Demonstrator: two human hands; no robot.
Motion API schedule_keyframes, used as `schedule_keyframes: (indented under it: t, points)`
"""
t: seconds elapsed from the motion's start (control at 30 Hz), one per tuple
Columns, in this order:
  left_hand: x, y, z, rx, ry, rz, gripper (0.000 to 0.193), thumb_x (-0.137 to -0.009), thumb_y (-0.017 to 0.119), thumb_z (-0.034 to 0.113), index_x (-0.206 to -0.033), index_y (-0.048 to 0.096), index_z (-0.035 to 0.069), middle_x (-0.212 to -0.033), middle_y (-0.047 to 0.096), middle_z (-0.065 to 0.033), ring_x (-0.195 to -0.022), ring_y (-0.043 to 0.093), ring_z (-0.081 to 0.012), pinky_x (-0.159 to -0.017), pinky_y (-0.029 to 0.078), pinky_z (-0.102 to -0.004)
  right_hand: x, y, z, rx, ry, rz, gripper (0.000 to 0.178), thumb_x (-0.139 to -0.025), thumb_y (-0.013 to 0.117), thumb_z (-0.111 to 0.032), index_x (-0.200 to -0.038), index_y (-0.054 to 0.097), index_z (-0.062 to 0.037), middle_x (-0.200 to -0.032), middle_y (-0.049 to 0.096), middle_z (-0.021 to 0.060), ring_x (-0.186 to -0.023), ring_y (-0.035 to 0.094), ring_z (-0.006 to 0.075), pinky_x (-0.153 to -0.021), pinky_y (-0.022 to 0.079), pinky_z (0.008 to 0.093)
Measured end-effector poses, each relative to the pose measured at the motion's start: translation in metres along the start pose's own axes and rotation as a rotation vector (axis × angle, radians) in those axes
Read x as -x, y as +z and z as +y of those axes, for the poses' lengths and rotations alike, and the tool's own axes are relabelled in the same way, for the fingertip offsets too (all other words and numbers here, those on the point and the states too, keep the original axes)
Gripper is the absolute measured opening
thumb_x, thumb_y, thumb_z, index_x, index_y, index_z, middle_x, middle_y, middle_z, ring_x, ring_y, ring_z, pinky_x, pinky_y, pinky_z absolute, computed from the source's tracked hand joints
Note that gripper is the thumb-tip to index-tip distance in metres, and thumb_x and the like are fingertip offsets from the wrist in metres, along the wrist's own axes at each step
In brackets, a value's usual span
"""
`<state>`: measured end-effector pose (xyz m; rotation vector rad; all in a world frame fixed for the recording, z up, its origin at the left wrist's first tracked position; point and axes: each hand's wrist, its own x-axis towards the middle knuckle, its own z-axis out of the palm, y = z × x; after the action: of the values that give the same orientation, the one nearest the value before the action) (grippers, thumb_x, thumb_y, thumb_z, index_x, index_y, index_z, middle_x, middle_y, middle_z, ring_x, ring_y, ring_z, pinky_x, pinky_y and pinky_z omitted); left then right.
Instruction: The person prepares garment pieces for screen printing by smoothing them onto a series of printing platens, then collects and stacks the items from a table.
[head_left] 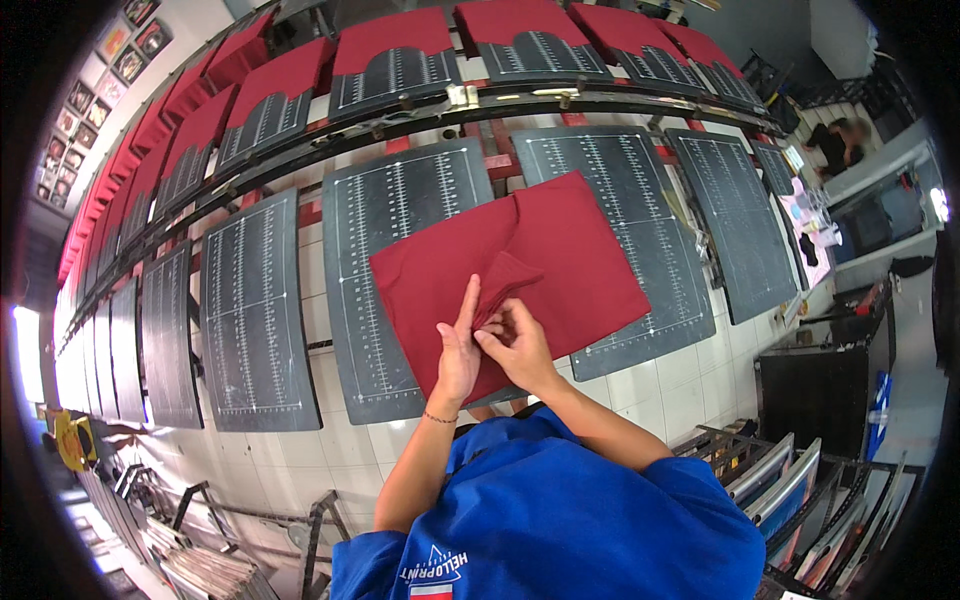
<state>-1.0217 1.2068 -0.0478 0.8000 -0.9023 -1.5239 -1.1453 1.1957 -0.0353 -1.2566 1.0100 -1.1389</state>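
Note:
A dark red folded cloth [580,240], perhaps a garment, spreads in front of me over parts of two dark platens [380,210]. A bunched fold of it sticks up near its middle. Resting at this fold, my left hand [460,360] has its fingers stretched out and its thumb apart. My right hand [522,348] is closed, thumb against fingers, pinching the bunched fold of the cloth just right of the left hand. The tips of some right fingers are hidden in the fabric.
Dark platens [250,310] with white ruler marks stand in a long row. Behind a dark rail [350,133], a second row carries red garments [395,40]. Framed screens [785,480] fill a rack at lower right. A person [840,145] sits at far right.

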Motion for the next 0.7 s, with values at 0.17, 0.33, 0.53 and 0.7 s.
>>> schedule_keyframes:
  t: [0.17,0.33,0.53,0.7]
  points:
    - [0.005,0.013,0.011,-0.047,0.023,-0.026,0.102,-0.089,0.015,0.079,-0.155,0.01,0.001,-0.162,0.015,-0.0096,-0.137,0.035,-0.0236,-0.114,0.026,-0.037,0.004,-0.003,-0.021,0.015,-0.015,0.007,0.02,-0.088,0.067,-0.003,-0.102,0.054,0.0008,-0.092,0.059,0.0029,-0.084,0.058,0.0064,-0.071,0.048,0.0224]
    - [0.005,0.023,0.018,-0.173,0.09,-0.056,0.095,-0.094,0.017,0.073,-0.154,0.01,0.0,-0.163,0.009,-0.0088,-0.148,0.019,-0.0254,-0.119,0.017,-0.0388,0.007,-0.008,-0.025,0.075,-0.022,0.084,0.013,-0.089,0.066,-0.004,-0.098,0.058,0.001,-0.082,0.059,0.0004,-0.075,0.053,0.0031,-0.061,0.044,0.0212]
    - [0.008,0.028,0.016,-0.354,0.186,0.011,0.065,-0.102,0.049,0.033,-0.153,0.025,0.002,-0.158,0.029,-0.0126,-0.143,0.031,-0.0229,-0.117,0.024,-0.0351,0.008,-0.012,-0.028,0.203,-0.083,0.134,0.009,-0.093,0.064,-0.008,-0.091,0.062,0.0005,-0.076,0.06,-0.0016,-0.072,0.055,0.0028,-0.062,0.046,0.0201]
    - [0.01,0.025,0.012,-0.513,0.109,0.319,0.017,-0.095,0.061,0.013,-0.103,0.061,-0.002,-0.083,0.058,-0.0055,-0.076,0.048,-0.0082,-0.067,0.043,-0.0259,0.008,-0.019,-0.011,-0.255,0.092,0.078,0.007,-0.096,0.06,-0.01,-0.096,0.062,-0.0031,-0.086,0.064,0.0011,-0.078,0.061,0.0088,-0.071,0.054,0.0267]
